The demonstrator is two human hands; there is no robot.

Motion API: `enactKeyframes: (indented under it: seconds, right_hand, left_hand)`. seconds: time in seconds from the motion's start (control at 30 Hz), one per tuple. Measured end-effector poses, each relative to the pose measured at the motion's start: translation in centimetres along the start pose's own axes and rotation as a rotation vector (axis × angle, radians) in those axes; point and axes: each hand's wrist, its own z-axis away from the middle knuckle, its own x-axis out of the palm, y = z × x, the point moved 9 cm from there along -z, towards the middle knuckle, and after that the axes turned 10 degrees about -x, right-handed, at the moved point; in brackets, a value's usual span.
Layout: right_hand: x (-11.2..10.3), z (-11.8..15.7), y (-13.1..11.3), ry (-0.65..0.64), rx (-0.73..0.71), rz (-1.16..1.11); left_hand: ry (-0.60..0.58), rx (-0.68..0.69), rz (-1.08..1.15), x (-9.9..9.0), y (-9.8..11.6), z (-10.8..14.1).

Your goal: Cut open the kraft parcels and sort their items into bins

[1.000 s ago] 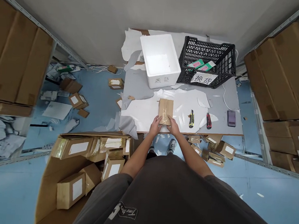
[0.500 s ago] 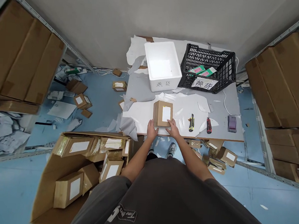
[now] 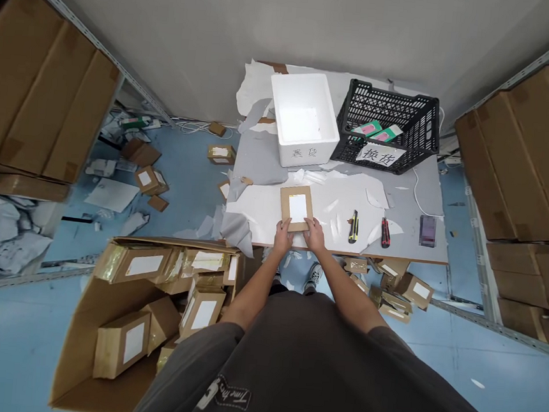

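Between my two hands a small cardboard box [image 3: 285, 199] with a white label faces up at the table's front edge. My left hand [image 3: 283, 237] grips its near left corner, and my right hand [image 3: 315, 235] grips the near right corner. Fingers of both hands curl over the edge, thumbs partly hidden. To the right lie a yellow-and-black utility knife [image 3: 354, 227] and a red-and-black utility knife [image 3: 385, 232], both apart from my hands. Torn white sheeting [image 3: 259, 214] covers the tabletop under the box.
A white foam bin [image 3: 307, 156] and a black plastic crate [image 3: 390, 104] holding green-and-pink packages stand at the back. A large carton [image 3: 77, 349] full of small boxes is at lower left. More boxes [image 3: 415, 290] lie under the table. Loaded shelves flank both sides.
The cardboard box has turned slightly and tipped so its labelled face points more squarely up. My left hand has shifted a little to the right along with the view.
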Motion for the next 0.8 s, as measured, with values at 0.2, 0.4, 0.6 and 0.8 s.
enactKeyframes:
  seconds: [0.2,0.4,0.6,0.8]
  right_hand:
    - [-5.0,0.0,-2.2,0.144,-0.269,-0.055]
    - [-2.7,0.8,1.0,0.106,-0.157,-0.136]
    - [-1.0,1.1,2.9,0.116,-0.143,-0.202]
    - [-1.1,0.7,2.9,0.065,-0.148,-0.219]
  left_hand:
    - [0.008,-0.091,0.366,1.8,-0.5,-0.5]
    - [0.048,0.036,0.015,1.0,1.2,-0.4]
    - [-0.12,0.259,-0.259,1.7,4.3,0.3]
    - [-0.116,0.239,-0.311,1.7,4.5,0.5]
